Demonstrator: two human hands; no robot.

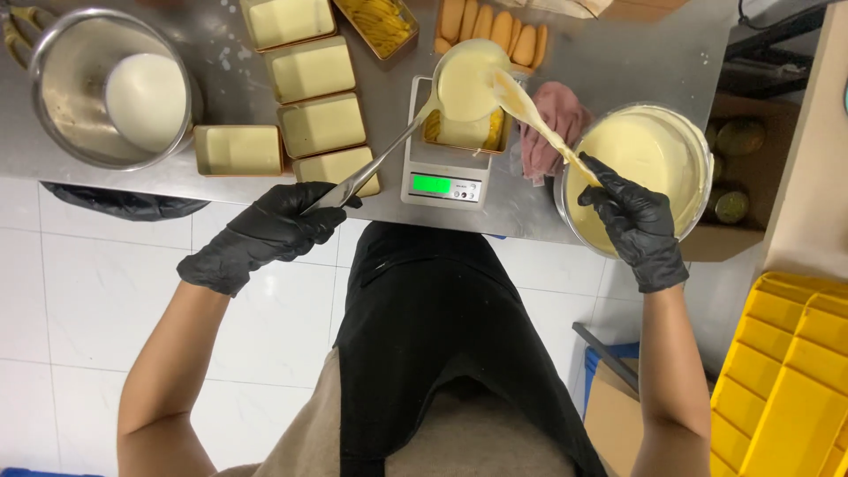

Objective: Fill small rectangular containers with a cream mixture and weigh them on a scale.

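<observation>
1. Custard ladle (pixel 466 81), head view: I see it tipped over the small tin (pixel 463 131) on the scale (pixel 439 181), left hand (pixel 265 231) clenched on its handle.
2. Right hand (pixel 638 225) grips the cream bowl's (pixel 698 146) rim; I'd pour slowly, watching the trailing cream strand (pixel 539 124).

One camera only, worn on the person's head, looks steeply down over the apron from fairly near; the steel surface (pixel 221 168) crosses the top, white floor tiles below.
</observation>
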